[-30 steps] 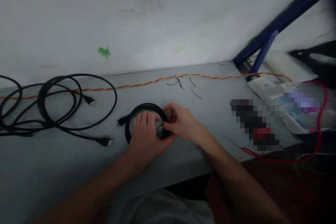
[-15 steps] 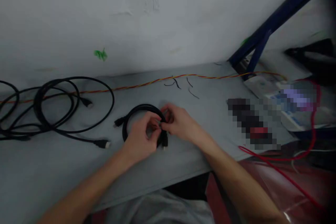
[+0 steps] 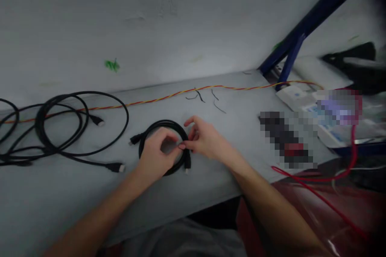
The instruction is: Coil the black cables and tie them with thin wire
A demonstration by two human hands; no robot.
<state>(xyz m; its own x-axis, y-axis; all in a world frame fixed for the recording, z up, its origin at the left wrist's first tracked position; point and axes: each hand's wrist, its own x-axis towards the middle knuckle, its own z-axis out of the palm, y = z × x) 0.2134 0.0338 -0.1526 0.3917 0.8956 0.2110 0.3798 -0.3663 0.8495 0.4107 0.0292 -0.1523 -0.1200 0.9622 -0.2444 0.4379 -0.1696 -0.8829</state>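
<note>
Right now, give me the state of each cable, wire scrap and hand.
Small coil: wound in a ring.
Large loops: loosely spread.
Twisted wire: stretched out.
Wire scraps: scattered.
Red cord: slack, curved.
Left hand: fingers curled, thumb by the coil's right side.
Right hand: thumb there too, index finger extended.

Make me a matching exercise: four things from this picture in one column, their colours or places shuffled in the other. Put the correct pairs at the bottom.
Things
1. Small cable coil
2. Twisted wire
3. Metal brace
4. Scribble

Descriptions
A. Dark blue, slanting up at the right
B. Green, on the wall
C. Black, partly covered by the left hand
D. Red and yellow, running along the back of the table

Pairs: 1-C, 2-D, 3-A, 4-B
</note>
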